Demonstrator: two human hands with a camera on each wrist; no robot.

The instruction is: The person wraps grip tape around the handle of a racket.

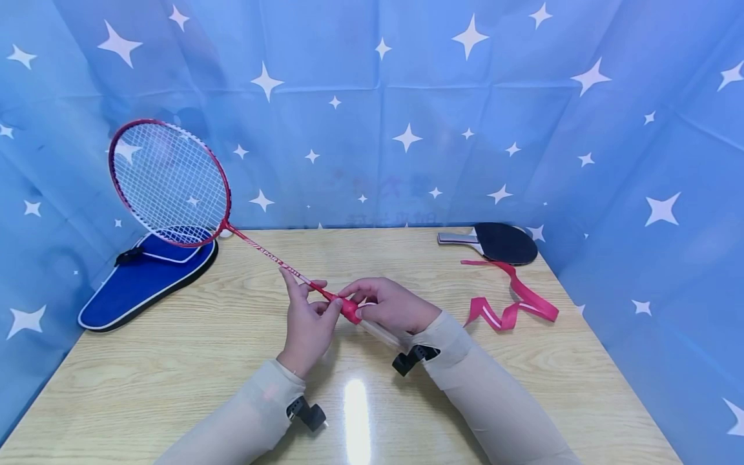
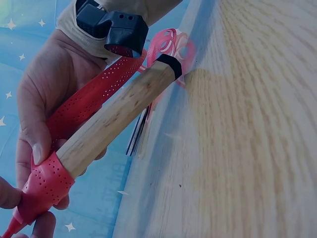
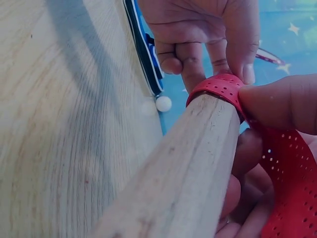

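Observation:
A red badminton racket [image 1: 273, 258] slants across the middle, head up at the left. Thumb and fingers of my left hand [image 1: 308, 326] pinch it where the shaft meets the handle. Perforated red grip tape [image 2: 49, 183] is wound round that upper end. Below the tape, the wooden handle [image 2: 114, 119] is bare down to a black band [image 2: 170, 67] at its butt. My right hand [image 1: 398, 307] pinches the tape close against the wood, thumb on its edge in the right wrist view. From there the loose tape [image 3: 292, 183] hangs past the right fingers.
Curled pink-red tape [image 1: 511, 313] lies on the wooden table [image 1: 174, 387] beyond the right forearm. Behind it is a black table-tennis bat [image 1: 504, 243]. A blue zipped case [image 1: 145, 278] lies at the left, near a white ball [image 3: 163, 103]. A starry blue curtain [image 1: 325, 129] closes the back.

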